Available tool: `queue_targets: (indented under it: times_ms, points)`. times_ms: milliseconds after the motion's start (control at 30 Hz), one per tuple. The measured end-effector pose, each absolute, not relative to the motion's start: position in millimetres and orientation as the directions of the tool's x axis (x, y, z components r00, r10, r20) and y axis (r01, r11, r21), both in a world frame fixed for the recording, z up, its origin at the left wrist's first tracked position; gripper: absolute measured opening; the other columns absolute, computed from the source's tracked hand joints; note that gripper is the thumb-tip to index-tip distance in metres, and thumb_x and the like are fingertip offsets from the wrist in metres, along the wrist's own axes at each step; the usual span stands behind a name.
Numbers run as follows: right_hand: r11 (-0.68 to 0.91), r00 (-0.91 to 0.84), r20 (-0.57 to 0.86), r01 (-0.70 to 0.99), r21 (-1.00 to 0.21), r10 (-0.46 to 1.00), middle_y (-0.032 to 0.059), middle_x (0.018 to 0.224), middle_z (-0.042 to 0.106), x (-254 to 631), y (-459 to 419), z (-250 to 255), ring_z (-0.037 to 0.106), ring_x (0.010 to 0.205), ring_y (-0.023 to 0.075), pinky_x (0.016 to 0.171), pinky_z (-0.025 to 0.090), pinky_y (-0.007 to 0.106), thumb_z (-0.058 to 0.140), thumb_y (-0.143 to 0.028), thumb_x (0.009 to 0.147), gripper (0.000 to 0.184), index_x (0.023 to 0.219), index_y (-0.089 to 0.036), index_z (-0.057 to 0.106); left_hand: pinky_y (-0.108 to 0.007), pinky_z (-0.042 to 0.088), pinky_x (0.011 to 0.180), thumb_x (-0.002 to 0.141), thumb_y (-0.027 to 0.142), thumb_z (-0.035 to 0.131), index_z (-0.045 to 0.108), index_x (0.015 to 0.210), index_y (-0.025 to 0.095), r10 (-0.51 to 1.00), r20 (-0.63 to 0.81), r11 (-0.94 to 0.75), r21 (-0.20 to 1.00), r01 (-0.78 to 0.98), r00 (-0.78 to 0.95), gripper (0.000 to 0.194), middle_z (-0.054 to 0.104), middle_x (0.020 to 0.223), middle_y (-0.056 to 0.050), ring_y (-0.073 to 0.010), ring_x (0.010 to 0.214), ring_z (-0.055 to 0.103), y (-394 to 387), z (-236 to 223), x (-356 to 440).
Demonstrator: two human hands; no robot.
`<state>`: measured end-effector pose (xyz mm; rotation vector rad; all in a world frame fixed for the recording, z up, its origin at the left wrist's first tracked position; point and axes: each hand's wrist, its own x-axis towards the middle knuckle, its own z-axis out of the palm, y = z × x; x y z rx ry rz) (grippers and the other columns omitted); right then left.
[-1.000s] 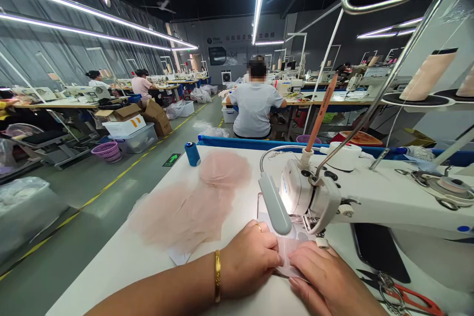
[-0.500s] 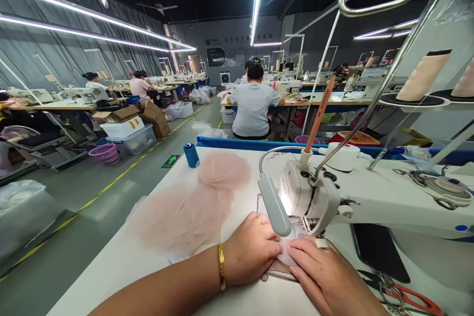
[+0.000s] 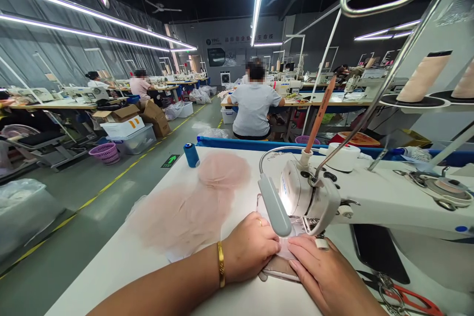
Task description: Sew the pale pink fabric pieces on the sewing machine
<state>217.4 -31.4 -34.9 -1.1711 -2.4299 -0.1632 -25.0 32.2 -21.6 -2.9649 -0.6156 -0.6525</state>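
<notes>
At the sewing machine (image 3: 313, 192), both hands work on a small pale pink fabric piece (image 3: 284, 251) under the machine head. My left hand (image 3: 250, 247), with a gold bracelet (image 3: 221, 264) on the wrist, has its fingers curled and pinching the fabric's left side. My right hand (image 3: 322, 269) lies flat along the right side, fingers stretched and pressing it down. A beige padded edge (image 3: 282, 267) of the piece shows below the fingertips. The grey lamp (image 3: 274, 207) hides part of the sewing area, and the needle is not plainly visible.
Sheer pink fabric pieces (image 3: 185, 212) lie on the table's left, near a blue thread spool (image 3: 191, 155). Right of my hand are a black phone (image 3: 379, 252) and red-handled scissors (image 3: 416, 298). A pencil (image 3: 320, 113) stands on the machine. A co-worker (image 3: 255, 103) sits ahead.
The fabric between my hands has shifted slightly, and more of its beige lower part shows. Both hands stay in nearly the same place.
</notes>
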Motion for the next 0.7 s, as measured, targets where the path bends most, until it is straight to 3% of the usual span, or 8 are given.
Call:
queue_targets:
  times_ms: [233, 500, 700]
  points:
    - [0.58, -0.474, 0.483, 0.81, -0.09, 0.737, 0.0072, 0.107, 0.08, 214.9, -26.1, -35.4, 0.074, 0.082, 0.027, 0.069, 0.063, 0.041, 0.047, -0.025, 0.105, 0.024, 0.107, -0.025, 0.072, -0.035, 0.045, 0.09, 0.099, 0.017, 0.067, 0.07, 0.087, 0.019, 0.461, 0.417, -0.88, 0.097, 0.466, 0.784, 0.012, 0.073, 0.1, -0.003, -0.0209, 0.092, 0.064, 36.2, -23.4, -24.5]
    - [0.533, -0.418, 0.496, 0.839, -0.111, 0.761, 0.0068, 0.123, 0.079, 222.9, -19.2, -45.8, 0.074, 0.105, 0.0305, 0.081, 0.065, 0.043, 0.055, -0.03, 0.102, 0.029, 0.125, -0.029, 0.072, -0.038, 0.047, 0.09, 0.102, 0.017, 0.061, 0.068, 0.089, 0.019, 0.454, 0.405, -0.883, 0.086, 0.462, 0.794, 0.015, 0.075, 0.104, -0.003, -0.0217, 0.093, 0.066, 44.1, -22.5, -21.1]
    - [0.506, -0.395, 0.466, 0.852, -0.137, 0.792, 0.0081, 0.127, 0.077, 223.1, -19.2, -44.3, 0.075, 0.108, 0.0311, 0.084, 0.067, 0.044, 0.051, -0.028, 0.104, 0.036, 0.134, -0.03, 0.07, -0.038, 0.049, 0.09, 0.101, 0.015, 0.061, 0.068, 0.094, 0.019, 0.438, 0.43, -0.894, 0.114, 0.434, 0.79, 0.01, 0.075, 0.107, -0.005, -0.0231, 0.095, 0.068, 42.3, -22.9, -22.2]
